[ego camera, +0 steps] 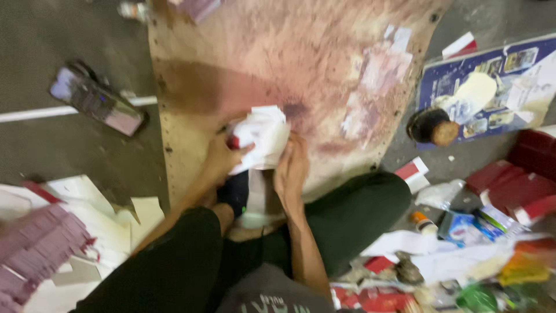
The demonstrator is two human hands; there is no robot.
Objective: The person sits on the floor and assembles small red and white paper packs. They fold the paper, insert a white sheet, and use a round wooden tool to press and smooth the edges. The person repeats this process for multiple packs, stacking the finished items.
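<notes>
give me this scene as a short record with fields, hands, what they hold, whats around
setting: person seated on the floor, legs in dark trousers, working over a stained board
left hand: grips the white folded paper from the left side
right hand: touches the paper's lower right edge
paper: white with a bit of red at the left, held over the board
left of person: stack of pink sheets, white card pieces
right of person: red boxes, blue poster, small bottle
sharpness: blurred, fine detail unclear

White paper bundle (263,139) with red edge, pink-stained tan board (301,75), black trousers (353,214), blue poster (492,87).
</notes>
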